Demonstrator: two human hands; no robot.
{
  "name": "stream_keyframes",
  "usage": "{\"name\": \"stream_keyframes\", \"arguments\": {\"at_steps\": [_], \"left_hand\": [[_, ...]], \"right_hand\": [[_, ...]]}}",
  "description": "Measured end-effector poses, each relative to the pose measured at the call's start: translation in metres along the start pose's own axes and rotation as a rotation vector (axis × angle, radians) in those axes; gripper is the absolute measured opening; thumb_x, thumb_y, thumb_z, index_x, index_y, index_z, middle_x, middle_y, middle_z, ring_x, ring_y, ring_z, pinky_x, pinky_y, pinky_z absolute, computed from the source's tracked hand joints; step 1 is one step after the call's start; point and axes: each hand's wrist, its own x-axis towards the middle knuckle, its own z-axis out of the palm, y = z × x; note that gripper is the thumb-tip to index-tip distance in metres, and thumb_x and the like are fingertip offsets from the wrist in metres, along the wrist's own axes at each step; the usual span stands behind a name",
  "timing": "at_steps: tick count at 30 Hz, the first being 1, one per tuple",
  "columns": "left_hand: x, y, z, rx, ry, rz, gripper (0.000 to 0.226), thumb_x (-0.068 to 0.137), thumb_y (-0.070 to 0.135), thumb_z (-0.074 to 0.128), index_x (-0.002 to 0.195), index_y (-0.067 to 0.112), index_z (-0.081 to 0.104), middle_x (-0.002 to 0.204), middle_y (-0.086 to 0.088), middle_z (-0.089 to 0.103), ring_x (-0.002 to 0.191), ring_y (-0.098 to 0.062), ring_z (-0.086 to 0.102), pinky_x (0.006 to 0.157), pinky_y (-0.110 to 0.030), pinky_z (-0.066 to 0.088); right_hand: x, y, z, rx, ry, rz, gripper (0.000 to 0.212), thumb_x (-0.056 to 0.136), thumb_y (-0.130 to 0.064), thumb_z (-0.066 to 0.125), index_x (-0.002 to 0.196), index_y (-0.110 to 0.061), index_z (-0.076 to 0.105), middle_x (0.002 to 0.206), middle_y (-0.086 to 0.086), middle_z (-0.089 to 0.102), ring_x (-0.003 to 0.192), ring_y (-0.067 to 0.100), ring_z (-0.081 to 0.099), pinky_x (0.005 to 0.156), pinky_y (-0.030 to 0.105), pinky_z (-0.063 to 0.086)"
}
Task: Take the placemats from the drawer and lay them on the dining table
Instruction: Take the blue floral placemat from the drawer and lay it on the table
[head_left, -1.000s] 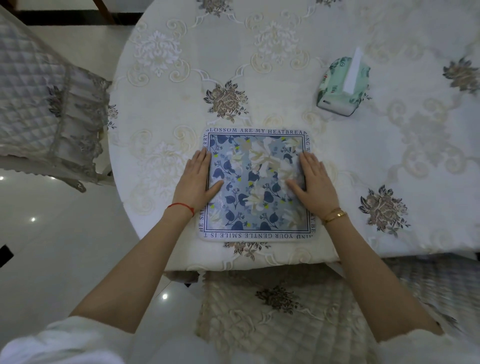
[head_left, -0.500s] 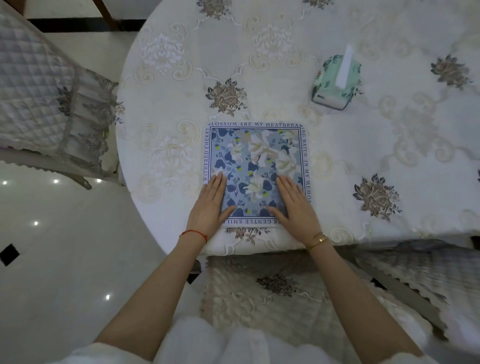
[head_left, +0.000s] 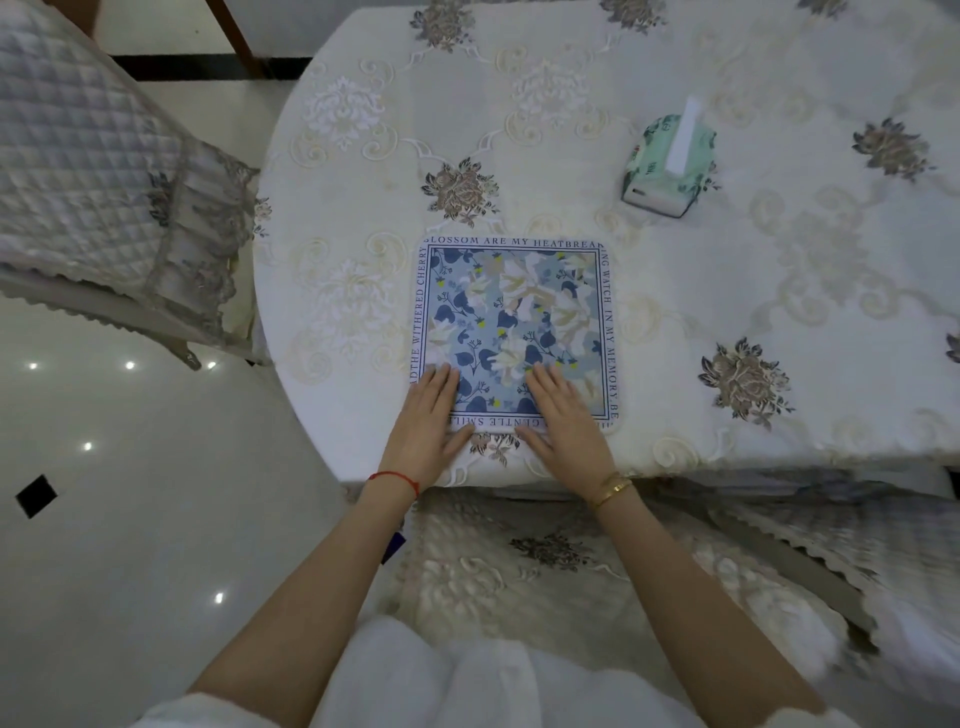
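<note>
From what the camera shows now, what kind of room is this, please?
Probably a home dining area. A round table wears an embroidered floral cloth, chairs with quilted covers stand at it, and a tissue pack lies beyond the placemat that both hands touch.

Placemat border lettering: top edge "LOSSOM ARE MY HEATBREA", left edge "THE WITHERED CHERRY", right edge "WATCH IN MY MEMORY". Near edge, upside down, part covered by hands: "GENTLE SMILE", probably. Tissue pack print too small to read.

One placemat, one tissue pack, two chairs.
</note>
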Motion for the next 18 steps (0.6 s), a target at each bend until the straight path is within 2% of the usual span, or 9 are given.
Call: {"name": "stream_keyframes", "arguments": {"at_steps": [4, 9, 13, 18], "left_hand": [[-0.003, -0.003, 0.001, -0.048, 0.070, -0.025, 0.075, 0.091, 0.040, 0.058, 0.150, 0.009, 0.023, 0.157, -0.008, 0.024, 0.145, -0.022, 0.019, 0.120, -0.040, 0.018], [-0.008, -0.010, 0.003, -0.063, 0.107, -0.065, 0.081, 0.088, 0.042, 0.062, 0.150, 0.008, 0.022, 0.157, -0.007, 0.024, 0.144, -0.023, 0.022, 0.119, -0.042, 0.021], [-0.009, -0.013, -0.002, -0.066, 0.119, -0.053, 0.083, 0.087, 0.042, 0.063, 0.150, 0.007, 0.022, 0.156, -0.008, 0.025, 0.143, -0.024, 0.023, 0.117, -0.043, 0.024], [0.041, -0.006, -0.024, -0.052, 0.131, 0.006, 0.075, 0.092, 0.044, 0.054, 0.151, 0.011, 0.020, 0.158, -0.006, 0.019, 0.146, -0.021, 0.015, 0.120, -0.037, 0.016]], "right_hand": [[-0.011, 0.013, 0.001, 0.058, 0.035, 0.030, 0.067, 0.100, -0.045, 0.041, 0.155, -0.017, 0.014, 0.162, -0.001, 0.010, 0.150, 0.014, 0.001, 0.123, 0.035, 0.003], [-0.033, 0.045, -0.014, 0.110, 0.091, 0.095, 0.060, 0.101, -0.032, 0.045, 0.154, -0.015, 0.020, 0.161, 0.000, 0.016, 0.149, 0.012, 0.007, 0.123, 0.036, 0.009], [-0.028, 0.049, -0.023, 0.142, 0.138, 0.142, 0.063, 0.100, -0.032, 0.049, 0.153, -0.011, 0.023, 0.161, 0.002, 0.017, 0.149, 0.016, 0.007, 0.123, 0.040, 0.008], [0.032, 0.033, -0.039, 0.107, 0.141, 0.094, 0.066, 0.099, -0.038, 0.050, 0.153, -0.011, 0.022, 0.161, 0.007, 0.015, 0.149, 0.021, 0.004, 0.122, 0.038, 0.006]]}}
